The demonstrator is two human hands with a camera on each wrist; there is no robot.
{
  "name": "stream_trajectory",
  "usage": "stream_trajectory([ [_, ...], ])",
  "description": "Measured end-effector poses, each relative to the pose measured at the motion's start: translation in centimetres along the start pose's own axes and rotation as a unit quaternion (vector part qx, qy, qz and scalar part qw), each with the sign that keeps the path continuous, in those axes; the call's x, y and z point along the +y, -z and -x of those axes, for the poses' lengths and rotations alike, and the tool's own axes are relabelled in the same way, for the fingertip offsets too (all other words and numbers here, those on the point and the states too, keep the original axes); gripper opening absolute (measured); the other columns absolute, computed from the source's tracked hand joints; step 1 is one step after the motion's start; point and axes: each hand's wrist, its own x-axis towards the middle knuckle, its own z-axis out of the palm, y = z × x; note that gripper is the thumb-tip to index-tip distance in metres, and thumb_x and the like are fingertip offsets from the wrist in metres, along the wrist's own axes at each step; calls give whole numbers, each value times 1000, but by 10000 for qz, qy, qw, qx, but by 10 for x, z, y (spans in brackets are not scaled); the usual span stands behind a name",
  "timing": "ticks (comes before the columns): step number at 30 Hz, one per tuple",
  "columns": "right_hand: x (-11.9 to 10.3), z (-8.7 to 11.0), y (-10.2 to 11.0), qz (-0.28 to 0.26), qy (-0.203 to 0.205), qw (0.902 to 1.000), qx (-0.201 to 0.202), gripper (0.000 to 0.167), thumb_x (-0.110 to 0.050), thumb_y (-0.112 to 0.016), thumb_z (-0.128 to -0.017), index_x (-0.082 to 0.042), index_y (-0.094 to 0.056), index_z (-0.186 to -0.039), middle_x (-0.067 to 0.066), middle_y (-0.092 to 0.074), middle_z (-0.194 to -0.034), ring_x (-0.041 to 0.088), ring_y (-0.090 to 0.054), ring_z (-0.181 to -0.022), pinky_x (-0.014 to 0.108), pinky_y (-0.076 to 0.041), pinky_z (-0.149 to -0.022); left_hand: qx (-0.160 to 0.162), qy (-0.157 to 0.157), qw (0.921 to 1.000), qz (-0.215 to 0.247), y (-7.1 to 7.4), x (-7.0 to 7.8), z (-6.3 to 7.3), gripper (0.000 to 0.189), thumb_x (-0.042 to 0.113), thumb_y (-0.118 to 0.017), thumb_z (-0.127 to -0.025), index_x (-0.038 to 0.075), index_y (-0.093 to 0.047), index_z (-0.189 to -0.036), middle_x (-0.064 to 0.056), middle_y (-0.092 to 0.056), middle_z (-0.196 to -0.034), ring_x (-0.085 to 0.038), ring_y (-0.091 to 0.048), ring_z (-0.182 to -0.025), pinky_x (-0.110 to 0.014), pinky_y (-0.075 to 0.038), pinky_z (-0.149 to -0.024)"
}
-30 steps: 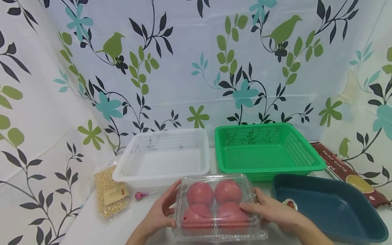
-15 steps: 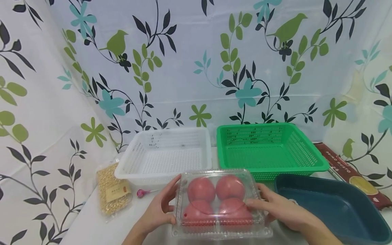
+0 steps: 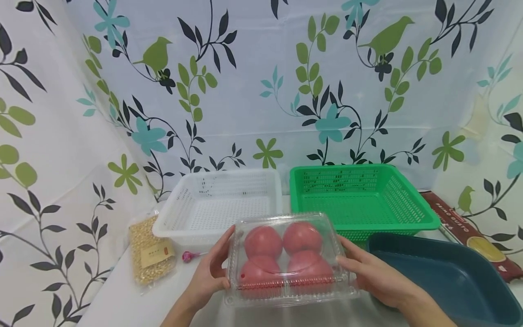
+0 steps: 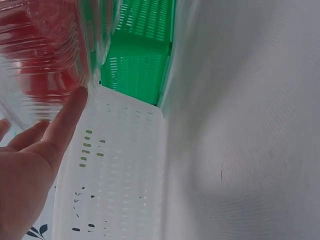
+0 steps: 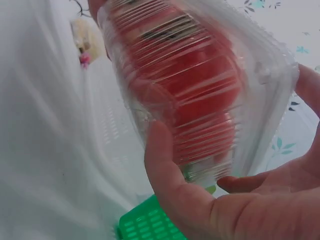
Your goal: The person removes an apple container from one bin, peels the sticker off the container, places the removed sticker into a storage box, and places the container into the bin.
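Observation:
A clear plastic clamshell box [image 3: 291, 296] of red tomatoes [image 3: 263, 243] hangs a little above the table, in front of the two baskets, tilted with its right end slightly higher. My left hand [image 3: 208, 268] grips its left end, thumb toward me and fingers at the far side. At the opposite end my right hand [image 3: 373, 270] holds on, with the thumb near the front corner. In the right wrist view the ribbed side of the box lies between thumb and fingers. The left wrist view shows left fingertips [image 4: 77, 97] touching the box's underside edge.
A white basket [image 3: 222, 236] and a green basket [image 3: 363, 225] stand at the back. On the right lie a blue tray [image 3: 445, 268] and a red pasta packet [image 3: 461, 225]. A bag of yellow grains [image 3: 151, 252] and a lollipop [image 3: 188, 256] lie left.
Both hands have raised the box of tomatoes slightly and tilted it, its right end going up. The small object in the blue tray has gone out of sight behind my right hand.

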Motion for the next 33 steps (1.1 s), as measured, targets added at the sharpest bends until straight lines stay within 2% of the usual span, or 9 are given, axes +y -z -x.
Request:
stream_trajectory([
  [5,-1,0,-3,-13,-21,10000,-59,77,-26,-47,-108,-17,6,-162,26,6,-163,29,-46,-128,48,-51,-97,0,-24,9999,-139,-1,2,-1,103,47,-78,-87,10,-19,-162,-16,-24,-163,-18,-35,-143,-41,-50,-100],
  [9,-3,-2,-5,56,5,9999,92,77,-26,-49,-107,-18,2,-163,25,0,-163,28,-46,-128,49,-52,-96,-19,-82,9994,-323,0,5,-2,103,49,-77,-87,9,-18,-162,-20,-21,-163,-18,-34,-144,-41,-50,-100],
  [16,-2,-3,-10,13,190,9986,485,79,-25,-55,-102,-14,-5,-163,26,-18,-160,28,-53,-121,48,-54,-92,9,3,9991,-417,0,9,-2,102,51,-75,-87,11,-18,-162,-20,-18,-164,-16,-33,-145,-41,-51,-100],
  [25,-4,-2,-13,-288,424,9975,482,79,-22,-54,-101,-10,-6,-162,12,-46,-143,27,-61,-112,48,-55,-90,157,-138,9981,-582,-1,15,-1,102,53,-74,-88,10,-18,-162,-20,-24,-163,-17,-35,-144,-40,-51,-100],
  [33,-4,1,-11,-509,464,9956,642,76,-19,-51,-102,-8,-4,-162,6,-59,-130,25,-65,-108,46,-55,-91,350,-311,9985,-294,-7,19,-4,92,45,-70,-94,6,-21,-160,-15,-29,-161,-23,-38,-142,-39,-49,-102],
])
